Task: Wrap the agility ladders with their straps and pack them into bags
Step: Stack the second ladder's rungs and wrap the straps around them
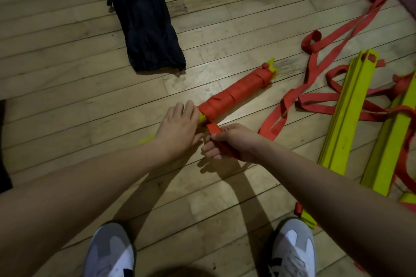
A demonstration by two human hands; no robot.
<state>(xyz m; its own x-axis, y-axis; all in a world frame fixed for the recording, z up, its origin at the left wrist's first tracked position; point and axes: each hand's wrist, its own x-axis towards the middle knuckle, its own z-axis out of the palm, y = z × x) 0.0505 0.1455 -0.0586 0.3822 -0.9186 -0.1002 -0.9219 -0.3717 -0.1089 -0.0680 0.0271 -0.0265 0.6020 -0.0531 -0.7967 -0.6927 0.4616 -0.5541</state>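
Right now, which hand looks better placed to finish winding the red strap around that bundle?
The right hand, probably: it already pinches the loose red fabric strap. The left hand rests on the near end of the red-wrapped yellow ladder bundle, steadying it.

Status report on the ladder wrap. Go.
Left hand steadies wrapped ladder bundle. Right hand grips red strap tail. Dark bag lies apart, nothing blocking.

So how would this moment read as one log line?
step: wrapping | left hand: steadies wrapped ladder | right hand: grips red strap | bag: lying apart
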